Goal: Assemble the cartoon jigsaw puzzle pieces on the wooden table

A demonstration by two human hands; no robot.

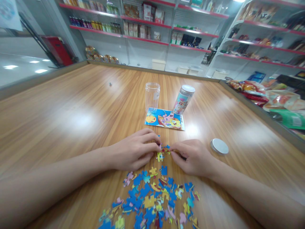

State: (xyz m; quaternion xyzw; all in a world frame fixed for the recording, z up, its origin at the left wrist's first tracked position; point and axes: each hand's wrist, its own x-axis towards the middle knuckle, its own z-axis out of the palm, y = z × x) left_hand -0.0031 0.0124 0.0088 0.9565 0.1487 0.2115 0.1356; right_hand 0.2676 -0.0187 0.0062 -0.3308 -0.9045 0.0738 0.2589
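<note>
My left hand (137,149) rests on the table with its fingers bent and closed on a small jigsaw puzzle piece, mostly hidden at the fingertips. Facing it, my right hand (193,156) pinches a puzzle piece (168,151) between thumb and forefinger. A few pieces lie in the gap between the hands, among them a yellow piece with an eye (160,156). Closer to me spreads a loose heap of puzzle pieces (149,201), mostly blue, with yellow, pink and teal ones. Beyond my hands lies a cartoon picture card (164,119).
Behind the card stand a clear plastic jar (152,97) and a printed canister (183,100) with a silver lid. A loose round lid (219,146) lies right of my right hand. Bagged goods (283,98) sit past the table's right edge; stocked shelves (145,20) line the back.
</note>
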